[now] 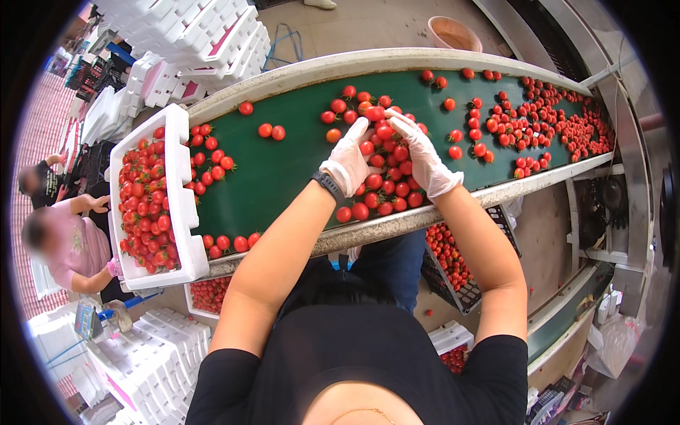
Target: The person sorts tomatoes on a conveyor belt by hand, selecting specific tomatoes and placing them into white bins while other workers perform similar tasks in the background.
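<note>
A heap of red cherry tomatoes [397,170] lies between my two hands on the green conveyor belt [283,184]. My left hand [348,161], in a thin whitish glove, cups the heap from the left with its fingers curved against the fruit. From the other side my right hand [429,157], gloved the same way, is pressed along the tomatoes with its fingers stretched forward and bent inward. The fingertips come close together at the far side of the heap. Parts of the left fingers are hidden behind tomatoes.
A white foam crate [188,241] full of tomatoes stands at the belt's left end. More loose tomatoes [524,120] spread over the right. Beneath the belt is a black crate [460,290] with tomatoes. A person in pink [74,244] is beyond the foam crate.
</note>
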{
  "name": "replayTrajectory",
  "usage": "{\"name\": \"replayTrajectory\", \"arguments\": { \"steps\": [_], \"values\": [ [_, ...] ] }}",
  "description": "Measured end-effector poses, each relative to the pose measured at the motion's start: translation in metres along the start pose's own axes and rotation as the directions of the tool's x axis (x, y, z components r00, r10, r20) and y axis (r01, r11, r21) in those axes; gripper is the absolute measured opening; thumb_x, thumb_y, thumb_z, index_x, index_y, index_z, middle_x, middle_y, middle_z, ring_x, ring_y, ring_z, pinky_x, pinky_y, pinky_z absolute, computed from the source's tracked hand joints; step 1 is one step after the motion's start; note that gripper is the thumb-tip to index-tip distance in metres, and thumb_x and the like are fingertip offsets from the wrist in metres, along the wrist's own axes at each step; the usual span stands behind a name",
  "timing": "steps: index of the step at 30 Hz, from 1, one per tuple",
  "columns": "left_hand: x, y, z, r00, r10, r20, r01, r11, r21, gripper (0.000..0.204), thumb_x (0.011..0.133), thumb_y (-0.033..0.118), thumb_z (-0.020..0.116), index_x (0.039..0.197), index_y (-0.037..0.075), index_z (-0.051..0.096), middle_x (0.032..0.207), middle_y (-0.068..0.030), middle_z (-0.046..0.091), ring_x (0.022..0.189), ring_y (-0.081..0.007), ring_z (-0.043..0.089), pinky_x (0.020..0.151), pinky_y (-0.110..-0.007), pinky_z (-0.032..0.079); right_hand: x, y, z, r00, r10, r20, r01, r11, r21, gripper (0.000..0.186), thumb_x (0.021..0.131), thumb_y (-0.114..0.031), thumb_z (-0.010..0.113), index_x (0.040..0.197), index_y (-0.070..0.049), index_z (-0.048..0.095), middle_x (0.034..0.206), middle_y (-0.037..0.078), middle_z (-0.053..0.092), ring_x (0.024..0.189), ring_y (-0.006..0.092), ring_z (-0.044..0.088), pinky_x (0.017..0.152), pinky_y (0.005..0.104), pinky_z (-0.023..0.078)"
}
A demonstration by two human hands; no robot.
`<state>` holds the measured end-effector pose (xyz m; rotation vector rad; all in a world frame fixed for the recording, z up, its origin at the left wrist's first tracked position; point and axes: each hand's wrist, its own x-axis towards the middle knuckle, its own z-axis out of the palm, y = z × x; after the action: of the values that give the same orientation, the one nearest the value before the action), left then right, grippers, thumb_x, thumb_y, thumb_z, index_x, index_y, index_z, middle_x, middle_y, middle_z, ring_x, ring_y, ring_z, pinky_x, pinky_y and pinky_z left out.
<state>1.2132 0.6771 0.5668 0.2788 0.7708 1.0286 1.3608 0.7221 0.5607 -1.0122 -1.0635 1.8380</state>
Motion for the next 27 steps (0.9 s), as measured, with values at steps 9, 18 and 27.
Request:
{"name": "replayTrajectory", "arguments": {
  "steps": [9, 18, 27],
  "values": [
    [-0.022, -0.002, 0.013, 0.827, 0.507, -0.243, -0.561, 0.774, -0.293, 0.032, 0.090, 0.004, 0.052, 0.122, 0.010, 0.048, 0.115, -0.0045, 0.054, 0.104, -0.0148, 0.054, 0.088, -0.027, 0.047, 0.003, 0.032, 0.076, 0.976, -0.217, -0.026, 0.217, 0.947, 0.237, 0.023, 0.090, -0.008, 0.056, 0.112, -0.002, 0.058, 0.106, 0.007, 0.060, 0.099, 0.0162, 0.057, 0.088, 0.0285, 0.046],
    [-0.141, 0.100, -0.029, 0.146, 0.923, -0.355, -0.883, 0.284, 0.373, 0.033, 0.096, 0.018, 0.047, 0.127, 0.006, 0.046, 0.125, -0.0047, 0.049, 0.112, -0.0136, 0.048, 0.097, -0.027, 0.039, -0.017, -0.018, 0.280, 0.927, -0.290, 0.238, 0.180, 0.901, 0.394, 0.022, 0.090, -0.006, 0.056, 0.112, -0.005, 0.058, 0.115, 0.004, 0.056, 0.103, 0.0108, 0.053, 0.090, 0.0239, 0.043],
    [-0.331, 0.155, -0.141, 0.372, 0.903, -0.213, -0.437, 0.373, 0.819, 0.061, 0.093, 0.026, 0.050, 0.144, 0.009, 0.020, 0.150, -0.0079, 0.017, 0.138, -0.0283, 0.017, 0.100, -0.046, 0.038, 0.036, 0.031, 0.378, 0.617, -0.429, 0.660, 0.694, 0.691, -0.201, 0.043, 0.091, -0.027, 0.054, 0.128, -0.007, 0.049, 0.130, 0.024, 0.045, 0.124, 0.0352, 0.039, 0.104, 0.0356, 0.031]
  ]
}}
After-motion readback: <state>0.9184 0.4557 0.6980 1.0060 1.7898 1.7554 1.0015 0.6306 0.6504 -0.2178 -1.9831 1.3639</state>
